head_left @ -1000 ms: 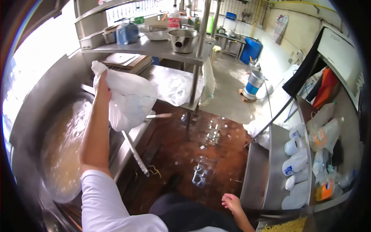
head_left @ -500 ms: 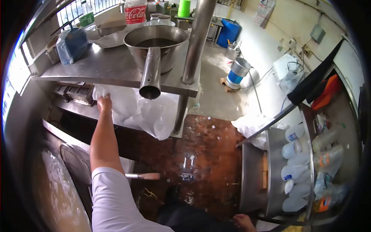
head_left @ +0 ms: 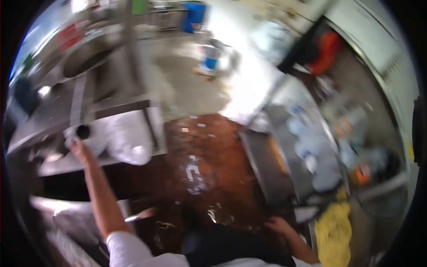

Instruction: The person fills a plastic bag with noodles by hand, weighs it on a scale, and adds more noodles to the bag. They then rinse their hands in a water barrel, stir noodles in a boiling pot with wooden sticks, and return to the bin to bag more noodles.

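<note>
My left hand (head_left: pixel 79 151) is closed on the edge of a white plastic bag (head_left: pixel 126 138), which lies bunched on the shelf under a steel table. Motion blurs its fingertips. Above it a large steel pan (head_left: pixel 91 53) stands on the table, its hollow handle (head_left: pixel 78 102) pointing towards me over the edge. My right hand (head_left: pixel 279 225) hangs low near my body, fingers loosely extended and holding nothing visible. A yellow cloth (head_left: pixel 333 233) lies to the right of it.
Steel shelving (head_left: pixel 284 164) with several plastic jugs (head_left: pixel 327 178) stands at right. A brush (head_left: pixel 141 214) sticks out over the wet reddish floor (head_left: pixel 204 173) at lower left. Further back are a blue and silver container (head_left: pixel 210 58) and a blue drum (head_left: pixel 194 15).
My view has swung to the right, blurring the picture, so the table and bag sit further left. My left hand keeps hold of the bag. More of my right arm and the yellow cloth show.
</note>
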The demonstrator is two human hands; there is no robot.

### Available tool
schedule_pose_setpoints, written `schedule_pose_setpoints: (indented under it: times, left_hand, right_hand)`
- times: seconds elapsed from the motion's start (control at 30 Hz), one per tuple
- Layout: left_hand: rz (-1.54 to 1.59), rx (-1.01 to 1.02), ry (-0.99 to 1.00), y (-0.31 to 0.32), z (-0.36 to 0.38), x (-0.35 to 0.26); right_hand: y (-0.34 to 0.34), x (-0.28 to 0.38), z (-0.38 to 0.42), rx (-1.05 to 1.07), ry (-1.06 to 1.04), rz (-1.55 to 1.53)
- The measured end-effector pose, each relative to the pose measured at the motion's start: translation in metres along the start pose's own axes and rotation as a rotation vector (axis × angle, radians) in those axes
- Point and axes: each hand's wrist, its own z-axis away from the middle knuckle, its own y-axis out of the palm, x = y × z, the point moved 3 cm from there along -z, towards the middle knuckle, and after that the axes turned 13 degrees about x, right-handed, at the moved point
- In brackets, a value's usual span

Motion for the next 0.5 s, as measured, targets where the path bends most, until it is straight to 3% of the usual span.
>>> schedule_pose_setpoints:
  times: [0.03,0.07,0.1,0.13,0.17,0.2,0.23,0.33,0.37,0.43,0.5]
  left_hand:
    - [0.079,0.154,-0.082,0.049,0.083,-0.077]
    - [0.081,0.260,-0.195,0.101,0.149,-0.148]
    - [0.223,0.596,-0.355,0.097,0.160,-0.105]
    - [0.092,0.874,-0.469,0.122,0.215,-0.142]
    - [0.079,1.329,-0.373,0.152,0.276,-0.182]
    - [-0.064,1.534,-0.492,0.180,0.344,-0.245]
    - [-0.053,1.711,-0.529,0.205,0.407,-0.270]
    - [-0.097,2.292,-0.704,0.251,0.553,-0.290]
    - [-0.116,2.337,-0.670,0.260,0.593,-0.299]
    - [-0.228,2.617,-0.815,0.264,0.690,-0.330]
    - [-0.262,2.703,-0.770,0.272,0.776,-0.345]
  right_hand:
    - [-0.011,0.018,0.017,0.041,0.000,-0.167]
    - [-0.008,0.008,0.017,-0.197,-0.147,-0.027]
    - [-0.002,-0.004,0.018,-0.218,-0.167,-0.185]
    - [-0.013,0.018,0.049,-0.205,-0.107,-0.227]
    - [-0.012,0.019,0.069,-0.279,-0.169,-0.245]
    - [0.007,-0.008,0.063,-0.406,-0.217,-0.148]
    - [0.015,-0.016,0.078,-0.392,-0.183,-0.201]
    - [0.056,-0.060,0.136,-0.369,-0.154,-0.348]
    - [0.074,-0.077,0.148,-0.325,-0.173,-0.387]
    - [0.127,-0.133,0.176,-0.367,-0.247,-0.580]
    - [0.192,-0.198,0.197,-0.464,-0.285,-0.842]
